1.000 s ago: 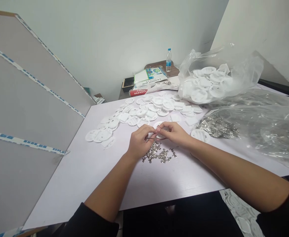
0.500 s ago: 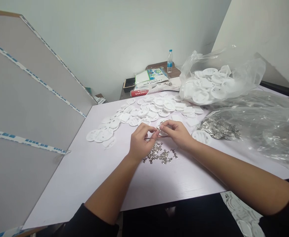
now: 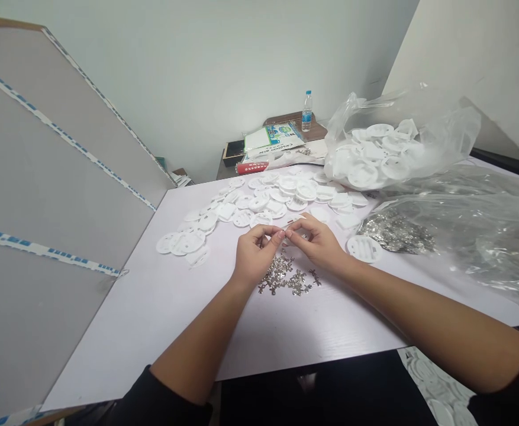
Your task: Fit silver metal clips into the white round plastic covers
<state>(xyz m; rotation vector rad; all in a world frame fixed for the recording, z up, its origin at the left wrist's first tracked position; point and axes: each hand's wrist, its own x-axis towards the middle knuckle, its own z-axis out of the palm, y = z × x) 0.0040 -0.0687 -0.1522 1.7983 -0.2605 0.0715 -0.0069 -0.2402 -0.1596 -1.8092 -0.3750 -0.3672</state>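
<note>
Over the middle of the table, my left hand [image 3: 255,253] and my right hand [image 3: 316,241] meet with thumbs and fingertips pinched together. Between them is a small shiny metal piece, now mostly covered by the fingertips. Just below the hands lies a small heap of silvery metal pieces [image 3: 279,273], loosely cross-shaped. A white round plastic piece, partly hidden, shows behind the right fingers. Beyond the hands spreads a pile of white round plastic pieces [image 3: 259,204] with slots and holes.
On the right, a clear bag of white plastic pieces [image 3: 381,154] stands behind a bag of metal pieces [image 3: 396,231]. One white disc [image 3: 364,248] lies beside my right wrist. A water bottle [image 3: 306,112] stands at the back. A grey panel [image 3: 64,195] borders the left side.
My fingertips have closed in over the small metal piece, which showed more clearly before. Both hands stay in nearly the same place; the view has shifted slightly.
</note>
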